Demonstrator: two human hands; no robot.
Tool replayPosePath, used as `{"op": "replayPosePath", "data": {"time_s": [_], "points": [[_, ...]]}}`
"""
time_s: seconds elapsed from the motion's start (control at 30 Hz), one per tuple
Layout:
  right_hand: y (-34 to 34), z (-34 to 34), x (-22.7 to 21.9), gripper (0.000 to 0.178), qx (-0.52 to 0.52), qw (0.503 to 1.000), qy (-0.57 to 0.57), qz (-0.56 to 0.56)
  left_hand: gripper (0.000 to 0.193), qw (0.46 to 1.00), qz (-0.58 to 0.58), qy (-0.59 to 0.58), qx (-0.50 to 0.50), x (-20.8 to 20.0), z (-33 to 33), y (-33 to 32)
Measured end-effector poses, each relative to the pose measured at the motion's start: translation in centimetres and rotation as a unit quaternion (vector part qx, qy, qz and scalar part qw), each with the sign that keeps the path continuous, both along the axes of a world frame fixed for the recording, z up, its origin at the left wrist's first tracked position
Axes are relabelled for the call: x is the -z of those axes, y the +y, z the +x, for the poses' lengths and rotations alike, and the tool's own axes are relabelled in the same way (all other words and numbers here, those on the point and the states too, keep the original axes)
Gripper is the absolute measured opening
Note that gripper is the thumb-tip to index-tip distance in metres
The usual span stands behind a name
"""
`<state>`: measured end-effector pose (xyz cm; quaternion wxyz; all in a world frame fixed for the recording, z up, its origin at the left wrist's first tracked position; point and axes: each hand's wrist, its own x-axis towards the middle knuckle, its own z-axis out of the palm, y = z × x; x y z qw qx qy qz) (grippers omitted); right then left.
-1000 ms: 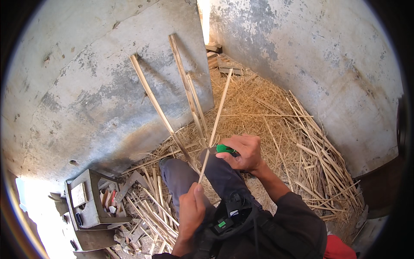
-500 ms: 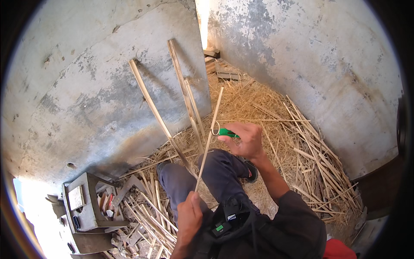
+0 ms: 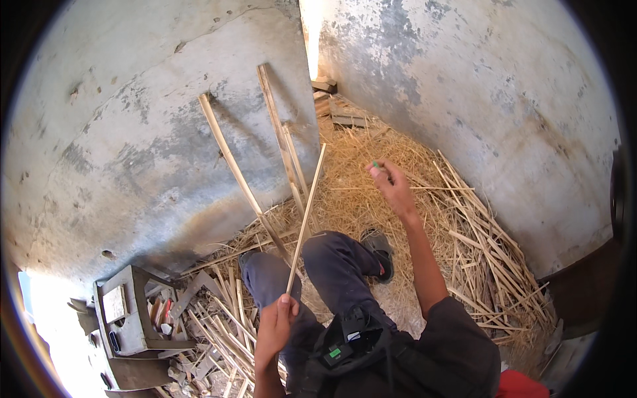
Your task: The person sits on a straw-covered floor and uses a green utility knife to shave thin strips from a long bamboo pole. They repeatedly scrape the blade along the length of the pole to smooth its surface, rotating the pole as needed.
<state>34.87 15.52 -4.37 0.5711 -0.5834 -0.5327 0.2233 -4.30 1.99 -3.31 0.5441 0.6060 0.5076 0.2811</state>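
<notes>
My left hand is closed around the lower end of a thin bamboo-like strip, which slants up and away past my left knee. My right hand is raised over the shavings, to the right of the strip and apart from it. Its fingers are curled around a green-handled tool. Only a small green bit of it shows at the fingertips; the rest is hidden. Beyond my knees, longer split sticks lean against the left wall.
Curly shavings cover the floor ahead. A heap of split strips lies along the right wall. At lower left, more strips lie beside a worn wooden stool-like box with odds and ends inside.
My right hand has moved up and right, away from the strip, with the green-handled tool. The strip and my left hand have shifted slightly left. The curl near the tool no longer shows.
</notes>
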Motion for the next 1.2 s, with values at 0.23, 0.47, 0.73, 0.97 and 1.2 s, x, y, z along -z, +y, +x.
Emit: {"op": "replayPosePath", "data": {"time_s": [0.23,0.47,0.73,0.97,1.2], "points": [[-5.0,-8.0,-3.5,0.038,-0.260,0.929,0.263,-0.001,0.059,0.979,-0.112,-0.136,0.105,-0.5,1.4,2.6],[-4.6,-10.8,-4.9,0.022,-0.225,0.932,0.283,0.018,0.064,0.960,-0.161,-0.172,0.151,-0.5,1.6,3.0],[-5.2,-10.7,-4.5,0.024,-0.141,0.976,0.135,0.096,0.045,0.985,-0.015,-0.131,0.110,-0.5,2.2,2.2],[-7.3,-10.1,-4.1,0.036,-0.121,0.961,-0.207,0.137,0.044,0.991,0.021,-0.114,0.062,-0.9,2.7,2.2],[-7.4,-10.7,-3.3,0.036,-0.093,0.943,-0.254,0.193,0.042,0.996,0.025,-0.083,0.033,-2.2,3.8,2.1]]}}
